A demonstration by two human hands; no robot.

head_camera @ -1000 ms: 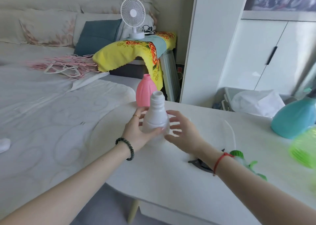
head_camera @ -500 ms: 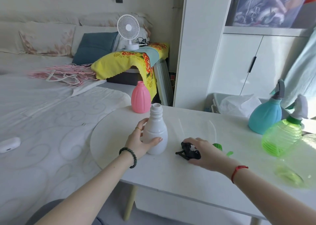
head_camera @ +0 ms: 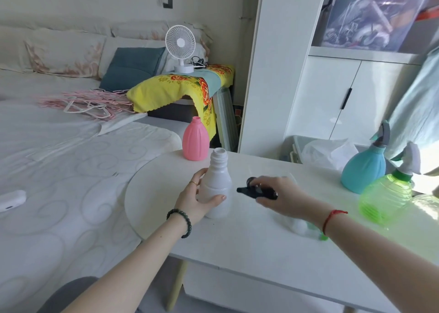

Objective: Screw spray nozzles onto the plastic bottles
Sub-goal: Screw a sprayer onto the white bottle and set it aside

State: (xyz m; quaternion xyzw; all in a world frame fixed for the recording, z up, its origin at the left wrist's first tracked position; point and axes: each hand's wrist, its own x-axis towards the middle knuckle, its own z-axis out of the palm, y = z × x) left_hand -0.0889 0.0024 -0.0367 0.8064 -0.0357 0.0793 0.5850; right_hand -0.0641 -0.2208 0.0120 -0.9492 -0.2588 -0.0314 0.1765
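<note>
A white plastic bottle (head_camera: 217,182) with an open threaded neck stands upright on the white table (head_camera: 249,248). My left hand (head_camera: 196,200) wraps around its lower body. My right hand (head_camera: 282,195) is closed on a black spray nozzle (head_camera: 255,191), lifted just right of the bottle. A pink bottle (head_camera: 195,139) without a nozzle stands at the table's far edge. A blue bottle (head_camera: 363,170) and a green bottle (head_camera: 386,198), each with a nozzle on, stand at the right. Part of a green nozzle (head_camera: 319,234) shows under my right wrist.
A bed (head_camera: 59,170) lies close to the table's left side, with pink hangers (head_camera: 83,102) and a white remote (head_camera: 10,200) on it. A white cabinet (head_camera: 337,94) stands behind the table. A bin with a plastic bag (head_camera: 325,150) sits behind the far edge.
My right hand let go of the white bottle, reached down to the black nozzle on the table and has lifted it toward the bottle. My left hand set the bottle down and keeps hold.
</note>
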